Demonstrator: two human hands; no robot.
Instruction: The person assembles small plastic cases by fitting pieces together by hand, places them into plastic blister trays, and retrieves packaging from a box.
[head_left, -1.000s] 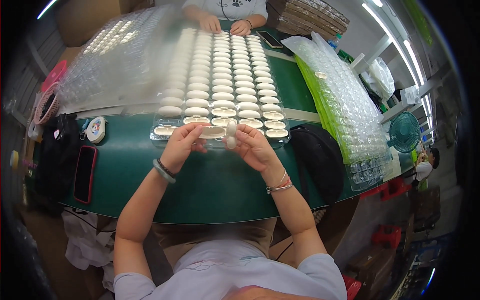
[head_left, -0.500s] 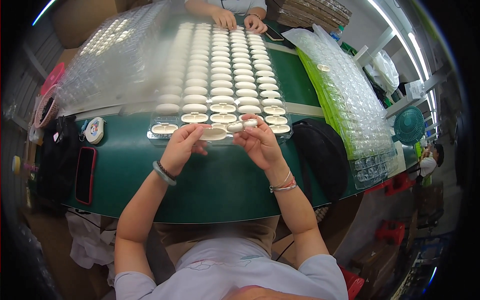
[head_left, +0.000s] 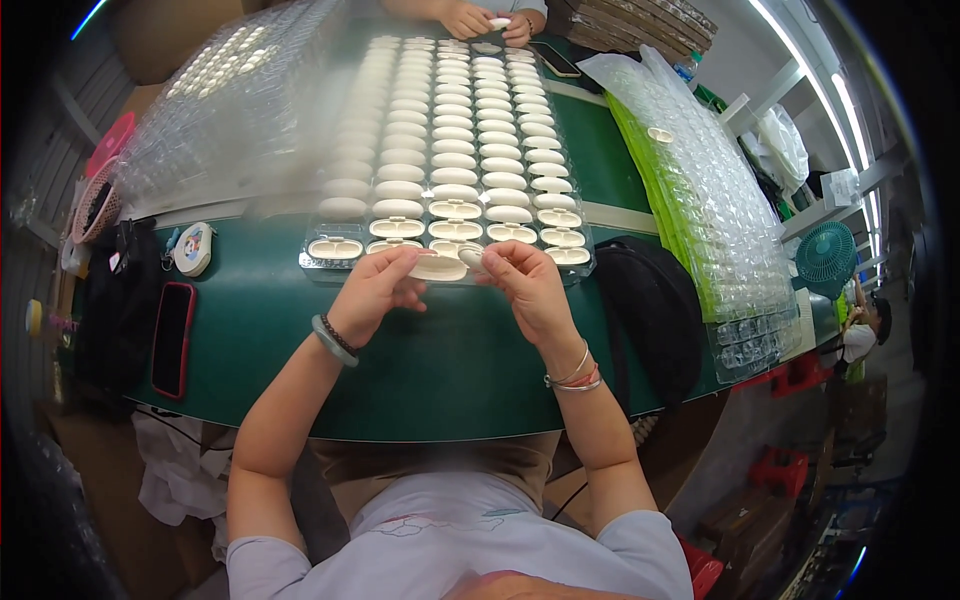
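My left hand (head_left: 385,277) pinches one end of an oval cream shell (head_left: 438,267), hollow side in view, just over the near edge of the tray. In my right hand (head_left: 525,283), thumb and fingers are closed on a small rounded cream piece (head_left: 470,258) that meets or overlaps the shell's right end; I cannot tell which. Beyond both hands lies a clear plastic tray (head_left: 325,266) filled with rows of oval cream cases (head_left: 453,176). Most of these are closed, while several in the near rows lie open, such as the open case (head_left: 456,230) with its hollows showing.
Across the table, another person's hands (head_left: 490,22) hold a cream case. Stacked clear trays (head_left: 220,130) stand at left, more clear trays (head_left: 690,180) at right. A black bag (head_left: 650,315) lies right of my hand; a red-cased phone (head_left: 174,338) and round pouch (head_left: 194,250) are left.
My right hand has turned, bringing its small piece against the left-hand shell; less of that piece shows. The other person's hands have lifted a case off the far rows. The view has shifted slightly.
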